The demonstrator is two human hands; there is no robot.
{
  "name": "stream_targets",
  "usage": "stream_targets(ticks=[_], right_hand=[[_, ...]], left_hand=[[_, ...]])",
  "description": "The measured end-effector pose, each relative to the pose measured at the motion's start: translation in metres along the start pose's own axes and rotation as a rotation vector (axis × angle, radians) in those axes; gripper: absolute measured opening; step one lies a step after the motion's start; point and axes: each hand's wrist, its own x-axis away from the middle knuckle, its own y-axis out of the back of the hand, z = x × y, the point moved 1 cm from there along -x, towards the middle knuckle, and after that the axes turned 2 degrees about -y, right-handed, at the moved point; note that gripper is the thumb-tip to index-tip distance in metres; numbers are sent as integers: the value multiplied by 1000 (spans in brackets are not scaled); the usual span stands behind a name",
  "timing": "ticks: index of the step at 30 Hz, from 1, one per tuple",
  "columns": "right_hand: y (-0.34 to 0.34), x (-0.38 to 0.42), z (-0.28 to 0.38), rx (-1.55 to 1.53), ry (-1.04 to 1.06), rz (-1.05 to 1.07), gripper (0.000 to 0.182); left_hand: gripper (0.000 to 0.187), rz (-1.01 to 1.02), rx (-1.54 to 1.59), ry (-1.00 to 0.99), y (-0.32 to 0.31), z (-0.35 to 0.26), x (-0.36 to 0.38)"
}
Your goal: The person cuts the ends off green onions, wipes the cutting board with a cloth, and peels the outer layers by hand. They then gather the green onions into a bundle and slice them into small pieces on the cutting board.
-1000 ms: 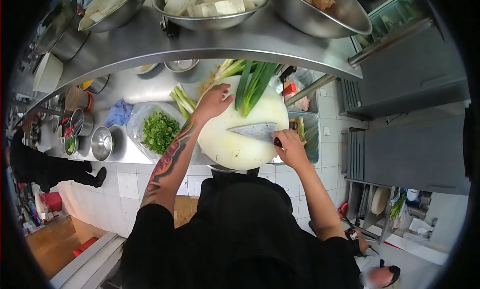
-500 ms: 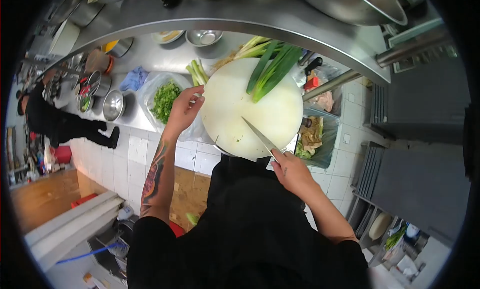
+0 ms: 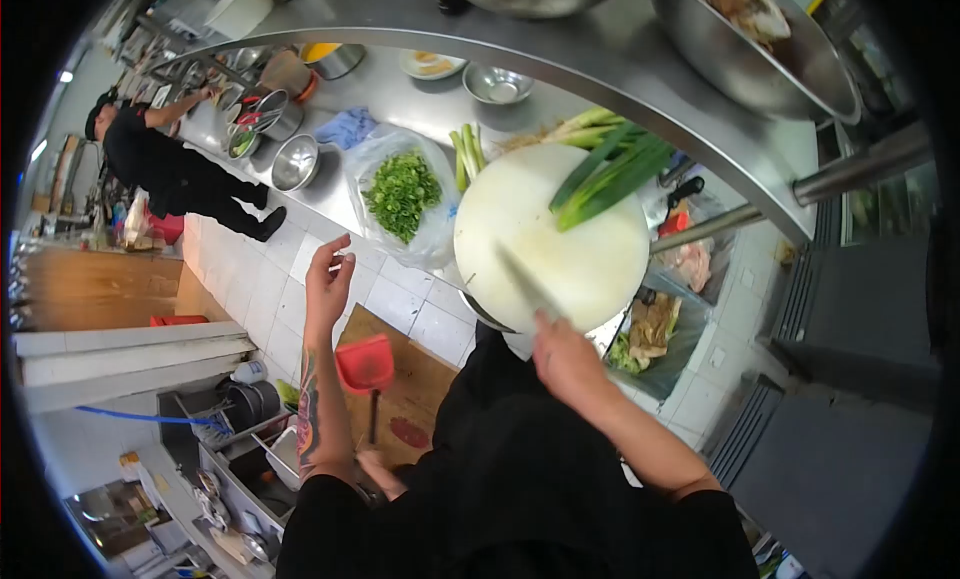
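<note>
My right hand (image 3: 568, 361) is closed around the handle of a knife (image 3: 522, 281). Motion smears the blade, which lies over the round white cutting board (image 3: 610, 264). Green leek tops (image 3: 612, 184) rest across the board's far right side. Away from the board, my left hand (image 3: 332, 271) hovers in the air with its fingers apart and nothing in them. Nearest to it is a clear plastic bag (image 3: 355, 174) holding chopped greens (image 3: 402, 194). Pale leek stalks (image 3: 467, 157) lie between the bag and the board.
Below my left forearm, another person's hand (image 3: 382, 476) is at the handle of a red dustpan (image 3: 365, 364). A person in black (image 3: 160, 169) stands at the counter's far left. A steel shelf (image 3: 560, 54) with large bowls overhangs the counter. Bins with scraps (image 3: 650, 344) stand right of the board.
The view has swung left. My left hand has drawn away from the board's left edge. The red dustpan and the other person's hand have come into view. The knife remains in my right hand.
</note>
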Motion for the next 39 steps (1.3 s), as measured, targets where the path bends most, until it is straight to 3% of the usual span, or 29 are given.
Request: stream_targets(ticks=[3, 5, 8, 10, 11, 12, 14, 15, 16, 17, 19, 21, 23, 25, 26, 27, 29, 31, 33, 37, 39], right_hand=[[-18, 16, 23, -188, 240, 291, 35], [-12, 12, 33, -296, 254, 188, 23], [18, -2, 12, -279, 111, 24, 36], [42, 1, -3, -221, 31, -32, 36], [49, 5, -11, -185, 3, -33, 36], [58, 11, -9, -191, 11, -82, 36], [56, 29, -16, -161, -54, -120, 35], [55, 33, -5, -138, -72, -120, 35], [57, 38, 10, -182, -220, -119, 35], [57, 43, 21, -226, -373, -121, 34], [45, 54, 32, -257, -477, -161, 34], [35, 61, 39, -316, -595, -214, 34], [30, 68, 51, -277, -595, -264, 35], [31, 76, 63, -259, -573, -309, 35], [28, 84, 64, -289, -588, -347, 35], [24, 91, 64, -318, -593, -386, 35], [16, 103, 60, -348, -641, -448, 36], [7, 114, 55, -380, -682, -504, 36], [3, 119, 48, -275, -596, -540, 36], [8, 138, 61, -232, -448, -530, 36], [-6, 188, 56, -286, -396, -566, 36]], left_hand=[[33, 3, -19, 13, -1, 21, 0], [32, 19, 26, -44, -16, 12, -11], [36, 113, -8, -142, -28, 4, -63], [39, 166, -213, -431, -35, 14, -127], [41, 147, -176, -435, -39, 30, -168], [41, 3, -294, -569, -42, 54, -209], [48, 49, -380, -436, -40, 105, -306], [57, 4, -572, -333, -44, 116, -334], [72, 115, -742, -214, -44, 121, -357], [72, 134, -715, -213, -49, 129, -368], [60, 246, -835, -26, -64, 150, -388], [46, -88, -804, -11, -91, 178, -405], [33, -66, -924, -313, -96, 206, -426], [29, 26, -318, -348, -85, 176, -432], [26, 16, -83, -425, -79, 127, -412], [26, 40, -77, -439, -78, 79, -385], [26, 305, 335, -408, -86, -1, -327], [29, 342, 134, -878, -112, -47, -280], [33, 427, -64, -992, -141, -85, -222], [37, 604, -304, -1031, -203, -56, -133], [37, 447, -496, -602, -187, -51, -65]])
